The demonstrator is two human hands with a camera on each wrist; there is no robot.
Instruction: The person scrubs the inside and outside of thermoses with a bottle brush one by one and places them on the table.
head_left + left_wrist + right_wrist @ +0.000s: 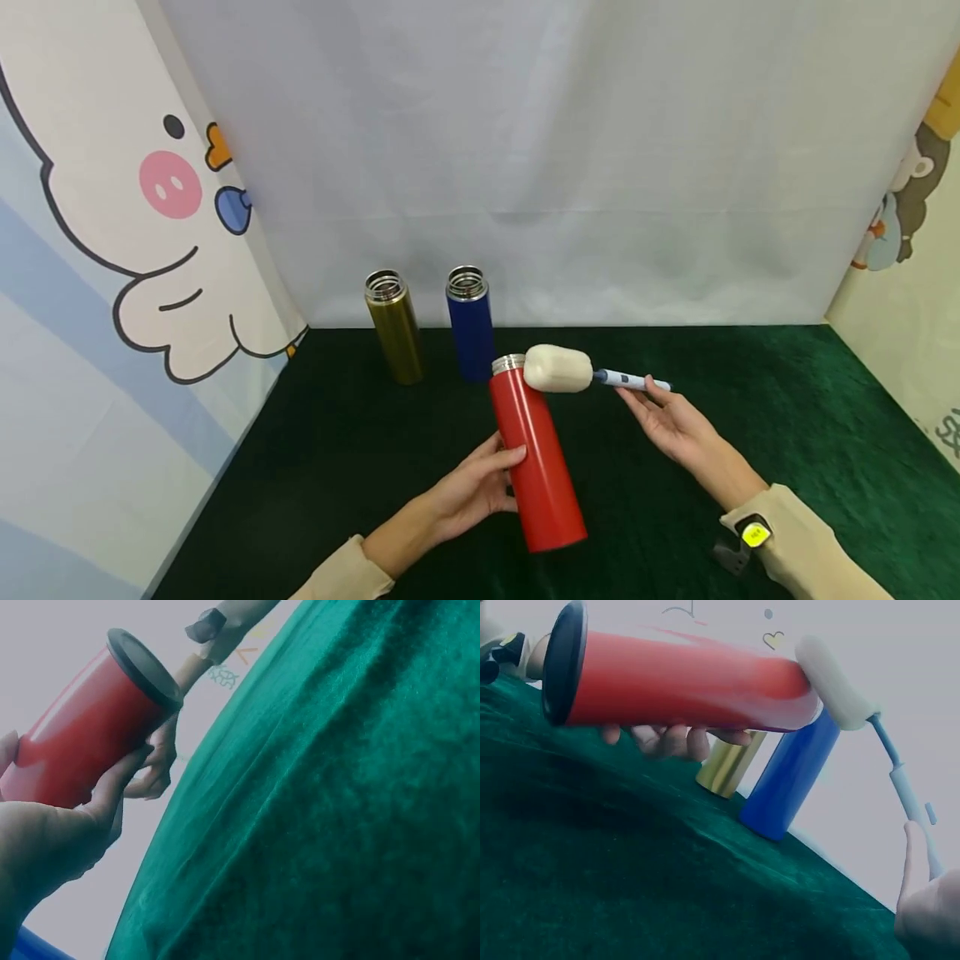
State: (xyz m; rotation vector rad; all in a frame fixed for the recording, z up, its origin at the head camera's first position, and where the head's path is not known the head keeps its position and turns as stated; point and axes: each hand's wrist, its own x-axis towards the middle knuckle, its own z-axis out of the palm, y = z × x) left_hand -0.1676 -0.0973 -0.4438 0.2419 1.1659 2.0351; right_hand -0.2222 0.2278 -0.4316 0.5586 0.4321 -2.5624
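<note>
My left hand (pixel 480 487) grips a red bottle (pixel 536 458) around its middle and holds it tilted, its silver neck up and leaning left. In the right wrist view the black base of the red bottle (pixel 682 679) shows. My right hand (pixel 675 425) pinches the pale blue handle of a bottle brush (pixel 558 368) with a thick cream sponge head. That head lies sideways at the bottle's upper end, beside the neck; whether it touches the bottle I cannot tell. The left wrist view shows fingers around the red bottle (pixel 90 727) near its base.
Behind the red bottle stand a gold bottle (pixel 397 333) and a blue bottle (pixel 470 329), both uncapped. A dark green cloth (pixel 300 500) covers the table. White curtain (pixel 562 167) hangs along the back, and a cartoon-printed panel (pixel 97 292) borders the left side.
</note>
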